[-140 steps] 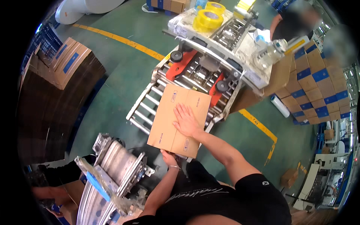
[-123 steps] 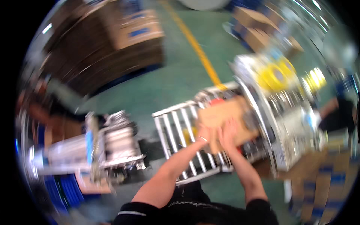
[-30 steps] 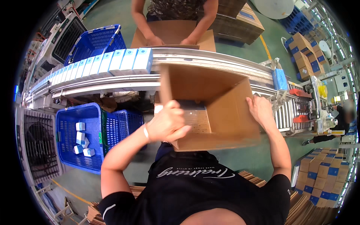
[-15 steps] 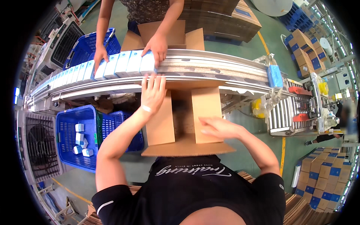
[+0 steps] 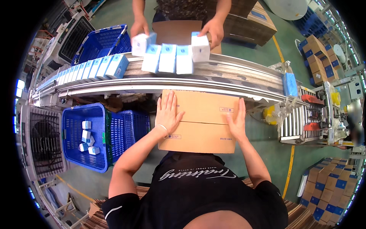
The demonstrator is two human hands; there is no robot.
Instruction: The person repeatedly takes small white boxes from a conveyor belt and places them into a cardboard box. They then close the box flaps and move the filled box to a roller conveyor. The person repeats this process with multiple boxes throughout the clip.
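Note:
A brown cardboard carton (image 5: 196, 131) sits in front of me, its two long top flaps folded down and meeting at a seam. My left hand (image 5: 169, 114) lies flat on its left side, fingers stretched out across the top. Along the right edge rests my right hand (image 5: 237, 121), fingers extended and the thumb over the flap. Both hands touch the carton and are open. What is inside the carton is hidden.
Beyond the carton runs a conveyor (image 5: 244, 74) with a row of small white-and-blue boxes (image 5: 95, 68). Across it, a co-worker's hands (image 5: 213, 32) squeeze several boxes (image 5: 167, 59) together. Blue baskets (image 5: 85, 160) stand at left; a roller table (image 5: 299, 126) is at right.
The carton's flaps, open before, are now folded down over its top. Both my hands have moved onto the flaps. The co-worker has lifted several boxes off the row and moved them right.

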